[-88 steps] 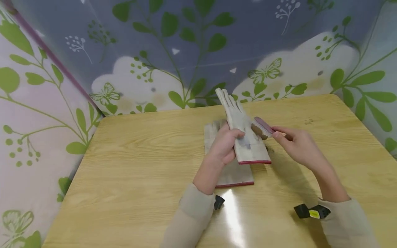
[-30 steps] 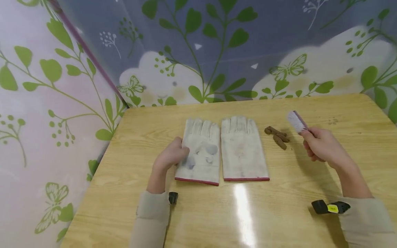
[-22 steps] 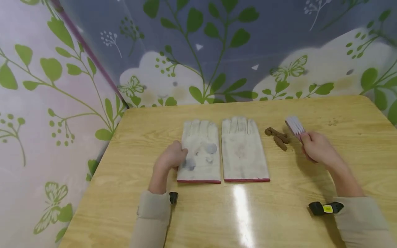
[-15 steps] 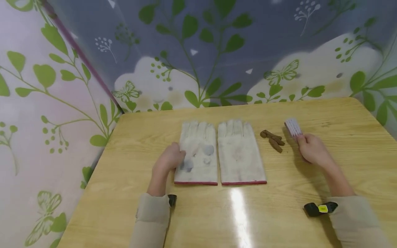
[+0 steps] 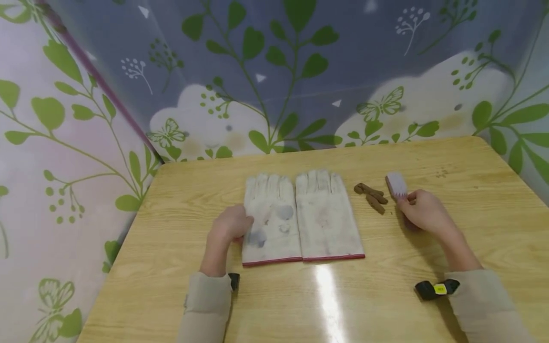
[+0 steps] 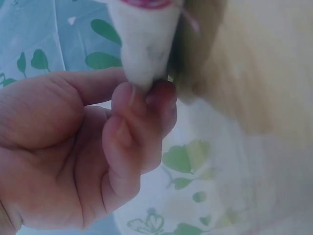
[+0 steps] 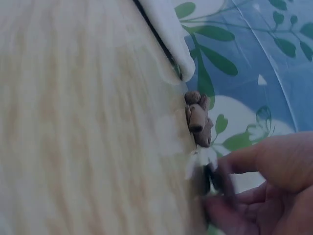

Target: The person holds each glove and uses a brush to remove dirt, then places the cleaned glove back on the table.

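Two off-white work gloves with red-trimmed cuffs lie flat side by side in the head view. On the left one, a glove (image 5: 274,214) marked with grey stains, my left hand (image 5: 229,226) pinches the outer edge; the left wrist view shows thumb and fingertips on its cloth (image 6: 146,49). The other glove (image 5: 326,216) touches it along the inner side. At the right, my right hand (image 5: 426,212) holds a purple-backed scrub brush (image 5: 396,185) by its near end, low at the table, white bristles facing up. The right wrist view blurs the fingers (image 7: 234,213) around it.
Several brown, stick-like lumps (image 5: 371,196) lie between the right glove and the brush. Pale wooden table (image 5: 193,200) spreads beneath everything, backed by a leaf-patterned wall covering (image 5: 240,119). A few crumbs (image 5: 442,172) dot the far right.
The stained glove, earlier held up and touched by the brush, now lies beside the other one, nudged against it. My right hand has lowered the brush toward the table by the brown lumps.
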Demonstrator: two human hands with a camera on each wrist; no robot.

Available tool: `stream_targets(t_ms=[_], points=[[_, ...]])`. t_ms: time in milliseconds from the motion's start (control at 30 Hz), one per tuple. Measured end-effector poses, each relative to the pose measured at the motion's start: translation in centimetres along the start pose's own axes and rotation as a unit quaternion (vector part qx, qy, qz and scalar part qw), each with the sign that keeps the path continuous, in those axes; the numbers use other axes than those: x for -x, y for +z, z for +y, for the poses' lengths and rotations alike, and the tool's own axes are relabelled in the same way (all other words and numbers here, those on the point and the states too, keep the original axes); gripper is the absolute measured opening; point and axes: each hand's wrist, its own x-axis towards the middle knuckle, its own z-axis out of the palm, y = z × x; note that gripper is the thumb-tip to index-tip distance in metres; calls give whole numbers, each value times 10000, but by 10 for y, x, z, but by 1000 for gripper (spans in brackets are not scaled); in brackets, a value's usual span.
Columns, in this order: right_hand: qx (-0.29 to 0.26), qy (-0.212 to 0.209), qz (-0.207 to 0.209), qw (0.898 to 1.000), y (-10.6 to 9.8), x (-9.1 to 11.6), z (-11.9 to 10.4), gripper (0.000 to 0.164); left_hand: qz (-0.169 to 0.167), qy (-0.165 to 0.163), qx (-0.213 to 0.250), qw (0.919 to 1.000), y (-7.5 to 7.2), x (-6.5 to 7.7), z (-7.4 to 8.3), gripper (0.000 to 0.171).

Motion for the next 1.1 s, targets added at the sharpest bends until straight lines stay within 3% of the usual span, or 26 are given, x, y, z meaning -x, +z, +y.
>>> stream_targets(t_ms=[67, 200, 400, 733, 900, 1100], points=[[331, -111, 31, 9994, -1, 4, -5, 48, -38, -8, 29, 10000, 1, 0, 0, 25], [802, 54, -140, 9967, -2, 9, -14, 30, -76, -63, 79, 9999, 1, 1, 1, 27], [1008, 263, -349, 9939, -5, 13, -19, 26, 41, 50, 217, 9997, 2, 1, 3, 27], [1016, 387, -299, 9936, -2, 9, -13, 44, 51, 17, 347, 9994, 3, 2, 3, 25], [868, 191, -347, 9954, -4, 6, -6, 46, 60, -25, 359, 9993, 3, 1, 3, 26], [690, 46, -416, 9967, -12, 9, -5, 66, 71, -86, 384, 9992, 3, 2, 4, 27]])
